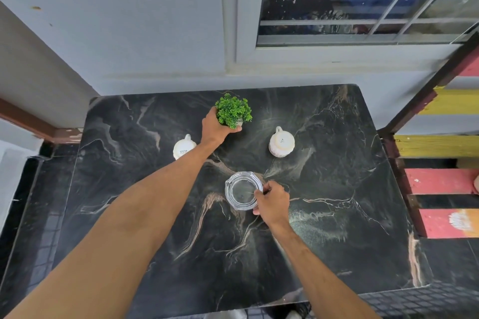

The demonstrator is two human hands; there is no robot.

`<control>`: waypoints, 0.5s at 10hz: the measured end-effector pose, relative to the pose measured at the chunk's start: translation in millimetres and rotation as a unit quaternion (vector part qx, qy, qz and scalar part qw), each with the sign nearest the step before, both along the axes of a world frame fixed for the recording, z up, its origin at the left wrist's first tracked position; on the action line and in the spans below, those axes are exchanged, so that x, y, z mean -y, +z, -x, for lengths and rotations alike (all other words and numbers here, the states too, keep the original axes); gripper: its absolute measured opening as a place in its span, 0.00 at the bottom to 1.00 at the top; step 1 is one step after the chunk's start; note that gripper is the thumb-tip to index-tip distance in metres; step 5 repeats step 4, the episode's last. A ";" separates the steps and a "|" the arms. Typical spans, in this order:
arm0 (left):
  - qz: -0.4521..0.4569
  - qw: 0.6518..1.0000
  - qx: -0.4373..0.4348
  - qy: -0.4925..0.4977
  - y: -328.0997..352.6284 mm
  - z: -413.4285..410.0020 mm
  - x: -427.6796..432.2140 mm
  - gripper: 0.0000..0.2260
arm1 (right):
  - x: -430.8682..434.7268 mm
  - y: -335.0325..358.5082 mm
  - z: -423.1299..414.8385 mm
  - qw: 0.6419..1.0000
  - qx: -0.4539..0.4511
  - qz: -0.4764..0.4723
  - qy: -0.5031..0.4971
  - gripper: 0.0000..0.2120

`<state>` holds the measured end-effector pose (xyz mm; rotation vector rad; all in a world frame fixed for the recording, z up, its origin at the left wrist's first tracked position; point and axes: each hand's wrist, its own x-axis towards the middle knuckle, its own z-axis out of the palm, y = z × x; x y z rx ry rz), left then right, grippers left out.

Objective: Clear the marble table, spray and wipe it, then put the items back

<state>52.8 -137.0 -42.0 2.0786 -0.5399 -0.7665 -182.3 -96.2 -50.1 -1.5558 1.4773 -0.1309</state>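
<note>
Marble table (337, 228): black slab with pale veining, set against a grey wall under a barred window (363, 0); faint streaky sheen on the right half.
Left hand (216, 128): reached to the far middle of the table, fingers and thumb wrapped round the pot of the potted artificial plant (233, 111).
Potted artificial plant: upright, green tuft above the hand, pot mostly hidden by the fingers.
Right hand (272, 204): nearer the body, pinching the right rim of the glass ashtray (242, 190), thumb at the near edge and fingertips over the lip.
Glass ashtray: clear, faceted, empty, at the table's centre; resting or just raised, not possible to tell from this angle.
Left white mug (182, 149): on the marble just left of the left wrist, untouched.
Right white mug (281, 144): on the marble right of the plant, well apart from both hands.
Painted slatted bench (440, 184): red and yellow boards beside the table's right edge.
Step in hand: handling plant and ashtray together; judged as either clearing off or setting back, the neat layout and sheen leaning towards setting back.
Next move, if setting back: lower both flat, keep the plant upright, release grips, withdraw without brushing the mugs.
Next move, if clearing: lift both straight up, carry off the table, return for the two mugs.
Risk: ashtray held by one rim only, liable to tilt or slip.
</note>
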 end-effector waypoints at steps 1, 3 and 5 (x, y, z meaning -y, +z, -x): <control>-0.007 1.000 -0.006 -0.003 2.1 1.0 -2.2 0.40 | 0.8 0.7 1.0 1.000 -0.007 0.010 0.015 0.09; -0.013 1.000 -0.011 -0.004 10.1 1.9 -10.7 0.43 | 0.2 7.7 3.2 0.999 -0.011 0.013 0.030 0.06; 0.004 1.000 -0.029 -0.010 13.7 5.0 -13.4 0.44 | -0.4 13.4 4.8 0.999 -0.007 0.025 0.036 0.07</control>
